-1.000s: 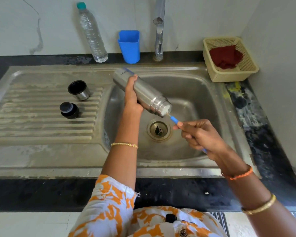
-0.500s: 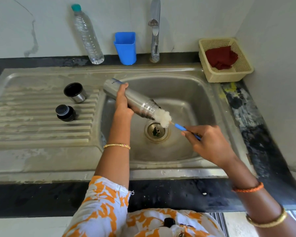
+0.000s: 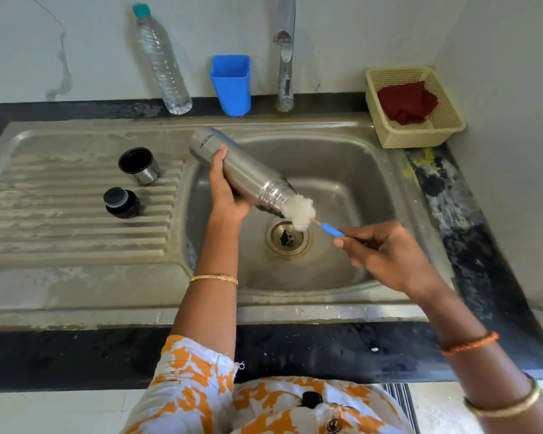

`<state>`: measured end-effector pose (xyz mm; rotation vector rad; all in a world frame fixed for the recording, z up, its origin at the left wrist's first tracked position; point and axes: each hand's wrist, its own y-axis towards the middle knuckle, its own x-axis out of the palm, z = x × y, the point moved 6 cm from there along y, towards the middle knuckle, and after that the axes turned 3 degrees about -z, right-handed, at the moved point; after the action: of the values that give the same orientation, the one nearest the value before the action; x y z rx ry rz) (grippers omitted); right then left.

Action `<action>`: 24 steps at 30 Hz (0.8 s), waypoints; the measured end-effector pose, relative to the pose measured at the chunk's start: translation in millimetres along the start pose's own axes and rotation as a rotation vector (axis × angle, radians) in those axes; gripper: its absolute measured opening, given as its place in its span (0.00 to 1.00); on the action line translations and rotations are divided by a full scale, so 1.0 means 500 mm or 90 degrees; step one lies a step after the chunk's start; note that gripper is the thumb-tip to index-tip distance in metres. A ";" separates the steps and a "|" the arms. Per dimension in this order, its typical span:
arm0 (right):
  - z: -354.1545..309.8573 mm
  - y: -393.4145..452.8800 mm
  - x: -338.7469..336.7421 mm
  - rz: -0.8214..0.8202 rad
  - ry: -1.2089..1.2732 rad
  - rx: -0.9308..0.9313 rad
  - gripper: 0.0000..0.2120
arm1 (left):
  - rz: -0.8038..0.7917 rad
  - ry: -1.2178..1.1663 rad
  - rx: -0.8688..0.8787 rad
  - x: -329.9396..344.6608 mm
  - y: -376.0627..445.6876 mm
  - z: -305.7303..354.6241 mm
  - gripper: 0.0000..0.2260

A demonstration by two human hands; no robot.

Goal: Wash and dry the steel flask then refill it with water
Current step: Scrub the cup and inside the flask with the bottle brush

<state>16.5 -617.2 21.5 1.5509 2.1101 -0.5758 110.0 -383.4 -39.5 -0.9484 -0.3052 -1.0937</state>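
Two hands over the steel sink basin

Left hand [image 3: 224, 191] curls round the smooth cylindrical steel flask [image 3: 242, 170], tilted mouth-down above the basin [image 3: 351, 170]. Right hand [image 3: 386, 255] pinches the blue handle of a bottle brush [image 3: 300, 211]; fluffy white bristles sit at the ribbed neck. Steel cup [image 3: 138, 166] and black stopper [image 3: 121, 202] stand on the ridged drainboard.

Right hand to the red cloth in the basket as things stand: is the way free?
Probably yes, but not yet. The red cloth lies uncovered in the open basket on that side, nothing between. The right hand grips the bottle brush at the flask mouth, so it must drop that first.
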 end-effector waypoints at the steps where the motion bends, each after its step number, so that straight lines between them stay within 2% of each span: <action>1: -0.009 0.012 0.000 0.042 -0.056 -0.041 0.08 | -0.006 0.031 -0.023 0.004 -0.001 -0.009 0.23; 3: -0.036 0.024 0.011 0.101 -0.198 -0.134 0.11 | 0.014 0.132 -0.087 0.001 -0.005 -0.028 0.24; 6: -0.040 0.009 0.024 0.120 -0.358 -0.172 0.16 | 0.069 0.252 -0.140 -0.005 -0.006 -0.015 0.19; 8: -0.031 -0.014 0.028 0.119 -0.432 -0.177 0.16 | 0.080 0.259 -0.160 0.000 -0.012 -0.015 0.25; 10: -0.030 -0.019 0.028 0.127 -0.459 -0.172 0.11 | 0.068 0.239 -0.152 0.014 -0.023 -0.040 0.24; 13: -0.039 0.011 0.040 0.113 -0.372 -0.101 0.10 | 0.035 0.122 -0.150 0.037 -0.034 -0.085 0.14; 16: -0.040 0.005 0.043 0.053 -0.190 -0.049 0.15 | 0.025 0.035 -0.114 0.041 -0.016 -0.073 0.20; 20: -0.041 -0.027 -0.004 0.029 -0.157 -0.011 0.16 | 0.002 0.009 -0.090 0.044 -0.001 -0.066 0.19; 24: -0.045 0.032 0.034 -0.020 -0.141 0.032 0.15 | -0.045 -0.010 -0.080 0.063 -0.016 -0.100 0.14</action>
<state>24.8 -586.8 28.8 1.4116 1.9694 -0.7795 106.8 -442.7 -44.8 -1.0651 -0.2865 -1.1808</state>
